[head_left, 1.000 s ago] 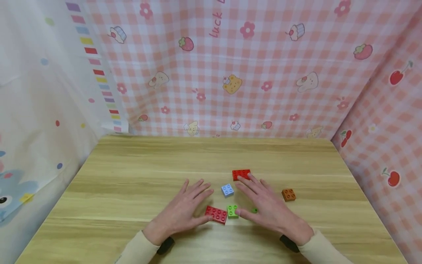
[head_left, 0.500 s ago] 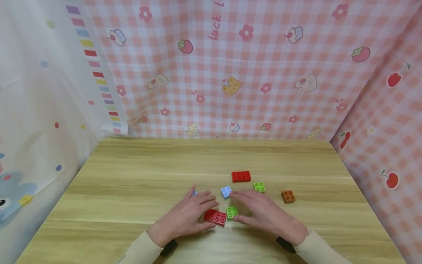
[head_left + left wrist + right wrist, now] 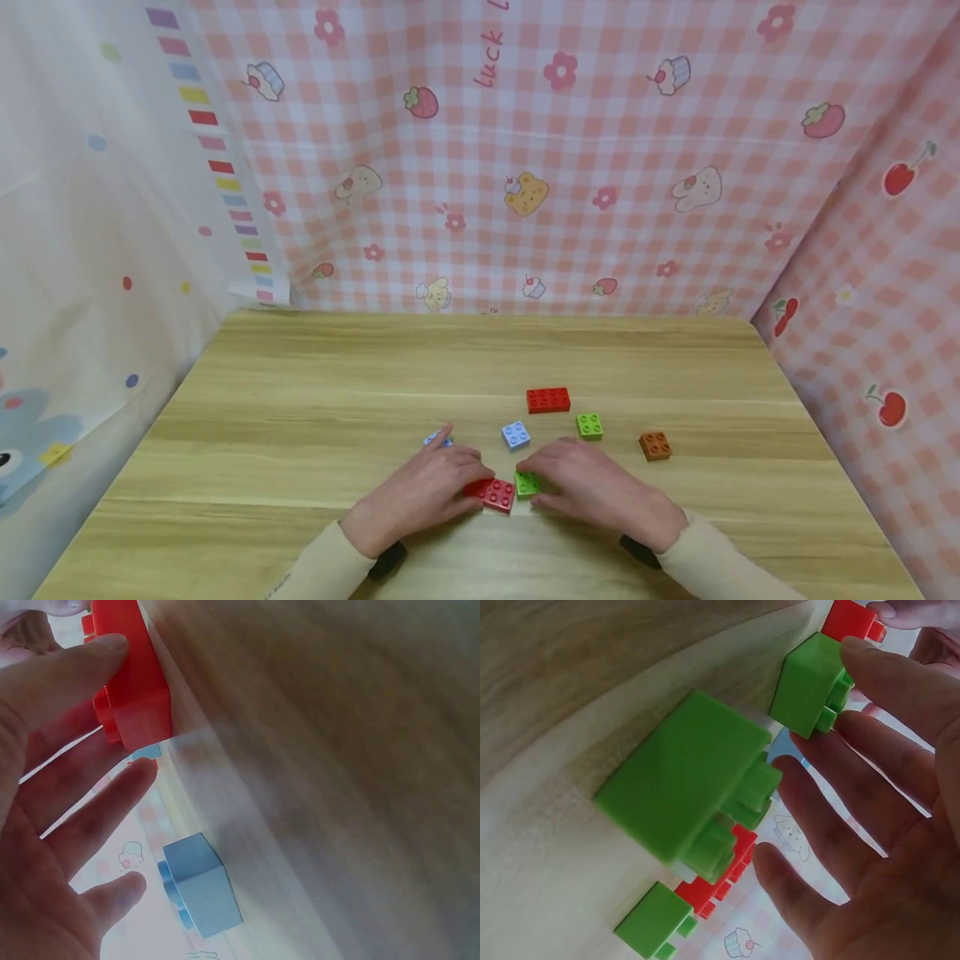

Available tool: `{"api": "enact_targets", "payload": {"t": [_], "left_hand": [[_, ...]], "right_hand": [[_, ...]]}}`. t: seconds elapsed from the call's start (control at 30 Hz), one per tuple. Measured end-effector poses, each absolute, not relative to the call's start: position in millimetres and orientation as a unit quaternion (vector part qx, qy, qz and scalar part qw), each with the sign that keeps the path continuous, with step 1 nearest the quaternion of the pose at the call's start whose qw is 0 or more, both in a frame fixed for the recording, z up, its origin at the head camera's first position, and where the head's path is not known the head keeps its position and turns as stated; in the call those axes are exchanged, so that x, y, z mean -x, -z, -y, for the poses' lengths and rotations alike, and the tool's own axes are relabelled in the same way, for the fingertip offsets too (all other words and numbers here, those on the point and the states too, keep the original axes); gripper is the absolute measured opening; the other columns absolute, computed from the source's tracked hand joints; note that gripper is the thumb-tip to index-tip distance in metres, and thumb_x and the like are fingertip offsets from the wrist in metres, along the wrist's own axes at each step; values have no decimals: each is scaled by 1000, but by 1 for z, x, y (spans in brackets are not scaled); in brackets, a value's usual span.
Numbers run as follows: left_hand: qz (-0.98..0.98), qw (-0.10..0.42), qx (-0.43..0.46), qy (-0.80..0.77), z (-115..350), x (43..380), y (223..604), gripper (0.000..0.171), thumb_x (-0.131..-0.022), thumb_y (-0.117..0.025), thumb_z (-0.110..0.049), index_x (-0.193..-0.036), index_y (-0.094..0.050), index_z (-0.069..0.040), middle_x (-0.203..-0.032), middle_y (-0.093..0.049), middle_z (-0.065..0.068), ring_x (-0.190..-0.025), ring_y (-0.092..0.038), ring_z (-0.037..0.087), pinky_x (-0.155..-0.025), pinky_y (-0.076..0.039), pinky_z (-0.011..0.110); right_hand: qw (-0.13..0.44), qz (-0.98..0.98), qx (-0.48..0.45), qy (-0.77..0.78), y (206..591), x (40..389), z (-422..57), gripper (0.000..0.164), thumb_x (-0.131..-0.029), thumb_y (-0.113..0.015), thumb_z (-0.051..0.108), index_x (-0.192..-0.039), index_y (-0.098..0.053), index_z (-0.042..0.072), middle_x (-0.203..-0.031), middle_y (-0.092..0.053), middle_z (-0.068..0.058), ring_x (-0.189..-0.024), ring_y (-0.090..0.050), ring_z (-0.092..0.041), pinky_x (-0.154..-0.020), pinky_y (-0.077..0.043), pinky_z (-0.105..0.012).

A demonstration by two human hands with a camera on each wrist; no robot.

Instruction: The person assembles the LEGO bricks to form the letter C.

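From my station, the head view shows the left hand (image 3: pixel 423 492) pinching the near red brick (image 3: pixel 497 494) and the right hand (image 3: pixel 596 487) holding the front green brick (image 3: pixel 527 486) by thumb and fingers, just beside it on the table (image 3: pixel 315 367). My right wrist view reveals a third green brick (image 3: pixel 679 776), which the right hand blocks from above. The left wrist view shows fully a blue brick (image 3: pixel 202 889), partly covered overhead. Around: pale blue brick (image 3: pixel 516 436), far red brick (image 3: pixel 548 401), back green brick (image 3: pixel 589 427), brown brick (image 3: pixel 656 446).
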State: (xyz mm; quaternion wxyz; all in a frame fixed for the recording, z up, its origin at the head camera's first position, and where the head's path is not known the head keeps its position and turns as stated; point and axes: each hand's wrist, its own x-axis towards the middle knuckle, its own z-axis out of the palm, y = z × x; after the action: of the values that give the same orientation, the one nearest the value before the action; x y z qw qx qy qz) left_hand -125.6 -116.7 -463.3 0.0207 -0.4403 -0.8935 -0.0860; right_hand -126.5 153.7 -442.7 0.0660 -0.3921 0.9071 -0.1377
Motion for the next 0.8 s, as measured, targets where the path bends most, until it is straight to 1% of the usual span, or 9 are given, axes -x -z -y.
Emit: {"api": "enact_targets", "payload": {"t": [0.1,0.23,0.37,0.53,0.67,0.73,0.8], "left_hand": [[893,22,441,84,116,126,462,33,-91,-80,-35,-119,-75,-18,-114,-75,-3,-114,-66,13,-119,-33,59],[895,22,438,85,115,124,460,34,-91,-80,-36,-119,-75,-17,-114,-75,-3,-112,-67,12,-119,-34,56],[896,20,434,89,114,124,461,35,-91,-81,-36,-120,-75,-17,-114,-76,-3,-111,-68,11,-119,-34,55],[894,16,436,102,112,125,462,36,-91,-81,-34,-120,-75,-15,-113,-76,-2,-107,-70,11,-117,-39,52],[897,3,430,100,109,126,461,36,-92,-79,-34,-121,-74,-14,-113,-76,-2,-107,-70,11,-114,-43,47],[901,-3,423,98,108,126,461,35,-93,-79,-35,-120,-74,-14,-111,-76,-2,-104,-70,11,-109,-49,41],[904,-10,416,98,107,126,461,35,-93,-78,-36,-120,-75,-15,-110,-76,-3,-100,-70,10,-100,-55,35]], "right_hand": [[58,-907,397,130,443,127,-153,37,-92,-81,26,-125,-73,12,-120,-74,0,-116,-66,-19,-105,-50,-46],[43,-908,398,127,443,125,-155,35,-91,-81,24,-123,-74,11,-117,-74,0,-113,-66,-20,-102,-52,-46],[45,-911,383,145,443,123,-159,35,-91,-81,24,-123,-74,11,-115,-74,0,-110,-67,-18,-99,-55,-44],[43,-914,361,179,440,124,-166,36,-92,-80,23,-124,-73,11,-117,-73,0,-110,-68,-17,-96,-57,-40],[37,-917,349,190,439,123,-170,37,-93,-80,25,-127,-72,11,-121,-73,0,-113,-67,-18,-96,-57,-42],[37,-918,343,195,439,123,-171,38,-93,-79,25,-128,-71,12,-122,-72,0,-114,-67,-19,-96,-57,-42],[37,-919,338,199,439,122,-171,39,-93,-79,25,-129,-71,12,-124,-72,-1,-115,-67,-20,-96,-57,-42]]}}
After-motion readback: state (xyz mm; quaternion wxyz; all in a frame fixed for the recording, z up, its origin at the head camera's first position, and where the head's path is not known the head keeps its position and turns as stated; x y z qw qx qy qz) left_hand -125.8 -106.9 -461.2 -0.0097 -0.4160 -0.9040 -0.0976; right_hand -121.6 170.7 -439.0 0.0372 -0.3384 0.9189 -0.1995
